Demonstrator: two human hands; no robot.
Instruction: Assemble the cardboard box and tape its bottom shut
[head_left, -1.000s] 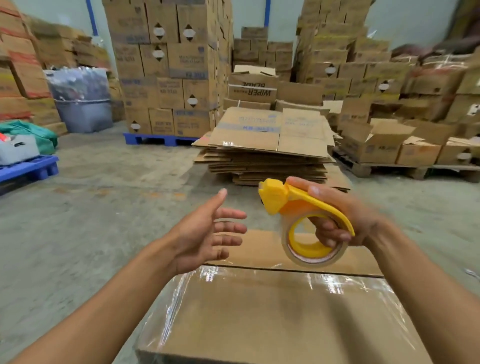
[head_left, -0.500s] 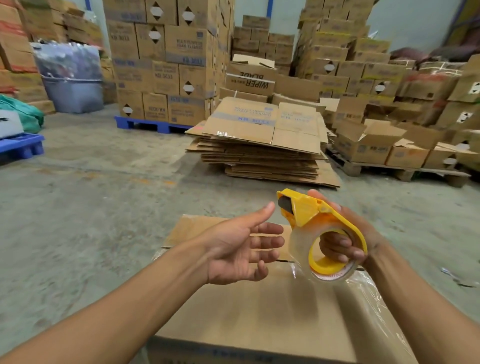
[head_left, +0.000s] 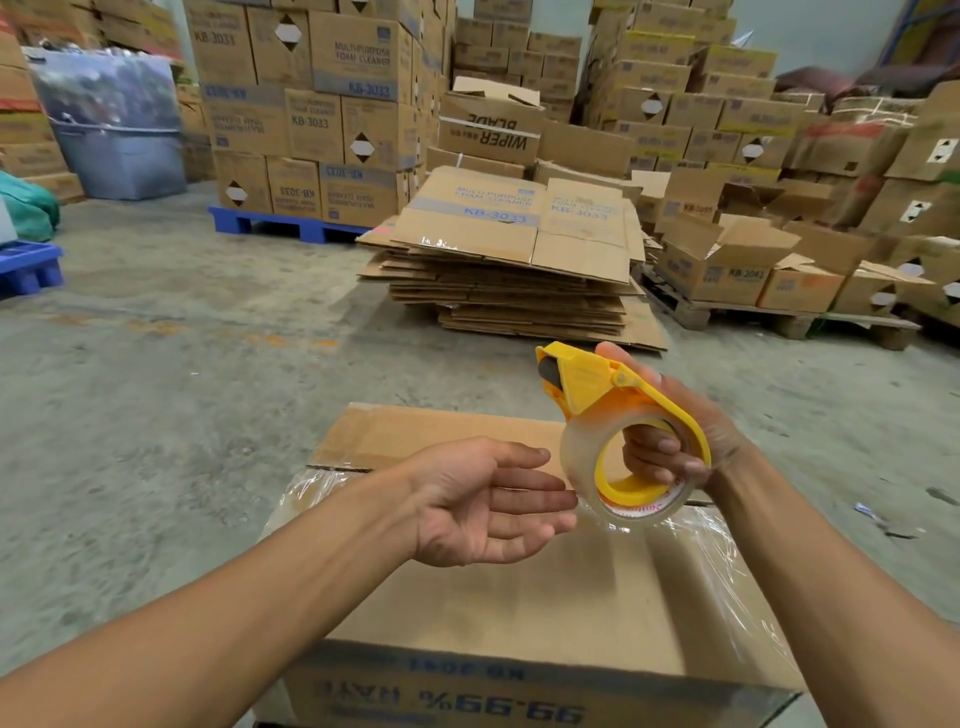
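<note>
A brown cardboard box (head_left: 519, 613) stands right in front of me with its flaps folded flat on top and clear tape or film shining along its sides. Above its far half my right hand (head_left: 670, 431) grips a yellow tape dispenser (head_left: 613, 415) through the core of its clear tape roll. My left hand (head_left: 483, 499) hovers palm up beside the roll, fingers apart, fingertips almost at the roll's lower left edge. It holds nothing.
A stack of flattened cartons (head_left: 514, 260) lies on the concrete floor ahead. Tall piles of boxes stand on a blue pallet (head_left: 280, 226) behind, and open boxes sit on a wooden pallet (head_left: 779, 317) at right. Another blue pallet (head_left: 28, 262) sits far left.
Both hands have come lower and nearer the box top. My left hand has closed in on the tape roll, and my view has tilted down and moved closer to the box.
</note>
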